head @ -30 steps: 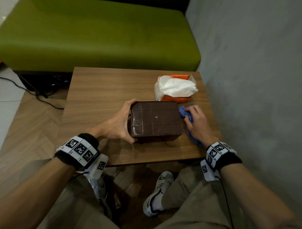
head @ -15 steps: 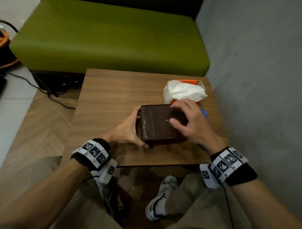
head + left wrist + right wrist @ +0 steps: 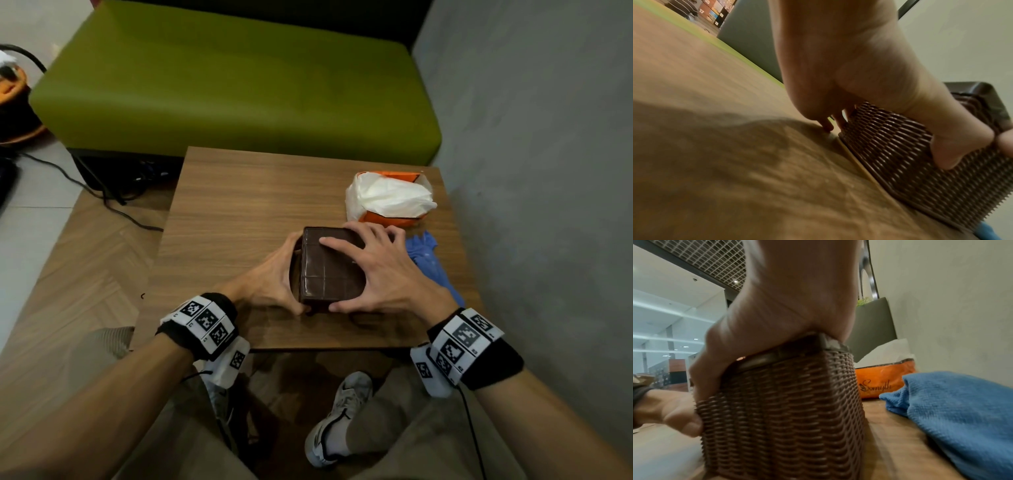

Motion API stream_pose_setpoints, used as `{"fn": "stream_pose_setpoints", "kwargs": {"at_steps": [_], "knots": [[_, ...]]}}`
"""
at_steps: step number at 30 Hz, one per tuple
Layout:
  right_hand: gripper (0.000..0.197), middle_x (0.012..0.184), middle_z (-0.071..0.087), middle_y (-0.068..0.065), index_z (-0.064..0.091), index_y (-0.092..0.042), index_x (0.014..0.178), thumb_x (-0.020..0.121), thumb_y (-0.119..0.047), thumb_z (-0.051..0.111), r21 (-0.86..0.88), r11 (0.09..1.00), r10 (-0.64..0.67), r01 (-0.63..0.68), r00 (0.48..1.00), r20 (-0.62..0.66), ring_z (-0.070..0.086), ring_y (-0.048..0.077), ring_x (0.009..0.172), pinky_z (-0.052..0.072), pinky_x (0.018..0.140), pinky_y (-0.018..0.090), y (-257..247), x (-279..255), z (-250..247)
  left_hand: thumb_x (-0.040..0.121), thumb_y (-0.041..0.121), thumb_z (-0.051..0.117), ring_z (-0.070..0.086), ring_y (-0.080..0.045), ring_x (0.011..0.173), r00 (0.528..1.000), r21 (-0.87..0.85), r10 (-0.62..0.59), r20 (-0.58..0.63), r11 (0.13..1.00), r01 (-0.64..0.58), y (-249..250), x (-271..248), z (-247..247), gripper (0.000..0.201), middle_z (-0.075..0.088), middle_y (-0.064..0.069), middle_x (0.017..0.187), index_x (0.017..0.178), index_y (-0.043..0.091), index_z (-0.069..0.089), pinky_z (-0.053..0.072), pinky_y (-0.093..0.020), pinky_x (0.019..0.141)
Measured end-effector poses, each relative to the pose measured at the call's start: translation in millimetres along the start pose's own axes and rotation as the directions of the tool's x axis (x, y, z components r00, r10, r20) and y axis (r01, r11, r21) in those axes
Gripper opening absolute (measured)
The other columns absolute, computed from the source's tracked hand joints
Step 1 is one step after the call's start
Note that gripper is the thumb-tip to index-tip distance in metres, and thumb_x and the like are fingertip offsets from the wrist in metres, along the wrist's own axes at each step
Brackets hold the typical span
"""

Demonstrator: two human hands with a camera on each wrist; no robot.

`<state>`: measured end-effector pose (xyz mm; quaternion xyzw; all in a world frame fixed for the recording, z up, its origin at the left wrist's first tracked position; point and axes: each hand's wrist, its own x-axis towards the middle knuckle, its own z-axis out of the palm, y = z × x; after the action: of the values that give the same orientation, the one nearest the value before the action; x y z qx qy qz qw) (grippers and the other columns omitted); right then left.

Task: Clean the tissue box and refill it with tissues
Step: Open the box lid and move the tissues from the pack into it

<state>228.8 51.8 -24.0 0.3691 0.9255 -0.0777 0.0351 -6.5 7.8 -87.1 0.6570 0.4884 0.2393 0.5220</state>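
The brown woven tissue box stands on the wooden table near its front edge, a smooth flat face up. My left hand grips its left side, thumb on the near wall and fingers round the far corner. My right hand lies over the top, fingers spread across it and thumb curled down the near wall. A blue cloth lies loose on the table right of the box. The orange tissue pack, white tissues bulging out, sits behind the box.
A grey wall runs close along the table's right edge. A green sofa stands behind the table. Cables trail on the floor at the left. My legs and a shoe are below the front edge.
My right hand has let go of the blue cloth, which now lies on the table, and moved left onto the top of the box. The left hand keeps its hold.
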Motion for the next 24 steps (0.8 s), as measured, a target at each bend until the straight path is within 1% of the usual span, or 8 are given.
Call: {"fn": "stream_pose_setpoints", "kwargs": {"at_steps": [4,8,11,13,17,20,22,24], "knots": [[0.105,0.151,0.025,0.003,0.024,-0.044,0.146,0.058,-0.089,0.058,0.038,0.999,-0.012,0.012,1.000,-0.007,0.025,0.024,0.135,0.020,0.106,0.047,-1,1,-1,0.046,0.027,0.089,0.045,-0.004,0.126,1.000,0.025,-0.020,-0.004,0.999,0.020,-2,-2,0,0.125,0.043,0.010,0.135,0.146,0.030,0.014,0.038,-0.040,0.112],[0.108,0.148,0.027,0.002,0.026,-0.037,0.145,0.056,-0.087,0.061,0.077,0.997,0.000,0.001,1.000,-0.006,0.027,0.023,0.134,0.022,0.106,0.047,-2,1,-1,0.044,0.030,0.087,0.044,-0.004,0.125,1.000,0.036,-0.010,0.010,0.999,0.009,1,-2,1,0.125,0.042,0.010,0.134,0.146,0.026,0.015,0.036,-0.033,0.112],[0.104,0.140,0.033,-0.001,0.030,-0.035,0.142,0.056,-0.084,0.062,0.215,0.976,0.044,-0.019,0.993,-0.110,0.032,0.019,0.130,0.025,0.104,0.046,0,2,-11,0.044,0.033,0.085,0.041,0.004,0.125,1.000,0.041,-0.003,0.028,0.999,0.002,2,-2,-2,0.127,0.039,0.017,0.134,0.148,0.023,0.014,0.032,-0.026,0.110],[0.102,0.137,0.035,-0.003,0.033,-0.035,0.141,0.056,-0.081,0.063,0.261,0.965,0.061,-0.013,0.982,-0.177,0.034,0.017,0.128,0.026,0.104,0.045,3,1,-17,0.044,0.030,0.085,0.041,0.004,0.126,0.999,0.022,-0.011,0.032,1.000,0.010,3,-2,-3,0.126,0.040,0.017,0.135,0.149,0.026,0.014,0.032,-0.027,0.112],[0.099,0.138,0.034,-0.003,0.033,-0.039,0.141,0.056,-0.080,0.066,0.254,0.966,0.094,-0.040,0.974,-0.206,0.032,0.016,0.130,0.027,0.105,0.048,5,-8,-15,0.045,0.033,0.085,0.036,0.008,0.129,1.000,0.007,-0.014,0.018,1.000,0.013,4,-4,-1,0.125,0.037,0.021,0.137,0.146,0.034,0.012,0.029,-0.028,0.113],[0.098,0.137,0.036,-0.002,0.036,-0.037,0.140,0.058,-0.082,0.063,0.326,0.941,0.193,-0.088,0.932,-0.306,0.034,0.016,0.129,0.028,0.104,0.046,10,-12,-17,0.046,0.033,0.087,0.032,0.006,0.135,1.000,-0.027,-0.008,0.012,1.000,0.008,0,-7,-4,0.133,0.031,0.019,0.145,0.151,0.031,0.005,0.027,-0.026,0.113],[0.095,0.134,0.037,-0.003,0.035,-0.038,0.140,0.059,-0.082,0.060,0.402,0.902,0.311,-0.156,0.882,-0.354,0.036,0.015,0.127,0.025,0.101,0.041,17,-16,-20,0.047,0.031,0.090,0.028,-0.001,0.141,1.000,-0.041,-0.006,-0.004,0.999,0.006,-3,-12,-9,0.139,0.026,0.014,0.152,0.151,0.039,-0.003,0.025,-0.029,0.115],[0.094,0.131,0.037,-0.003,0.033,-0.040,0.139,0.060,-0.083,0.057,0.432,0.863,0.426,-0.262,0.837,-0.343,0.037,0.015,0.125,0.022,0.099,0.039,25,-19,-19,0.047,0.032,0.090,0.026,-0.008,0.144,1.000,-0.036,0.001,-0.021,0.999,-0.001,-6,-18,-16,0.141,0.023,0.008,0.156,0.150,0.044,-0.005,0.024,-0.034,0.117]]}}
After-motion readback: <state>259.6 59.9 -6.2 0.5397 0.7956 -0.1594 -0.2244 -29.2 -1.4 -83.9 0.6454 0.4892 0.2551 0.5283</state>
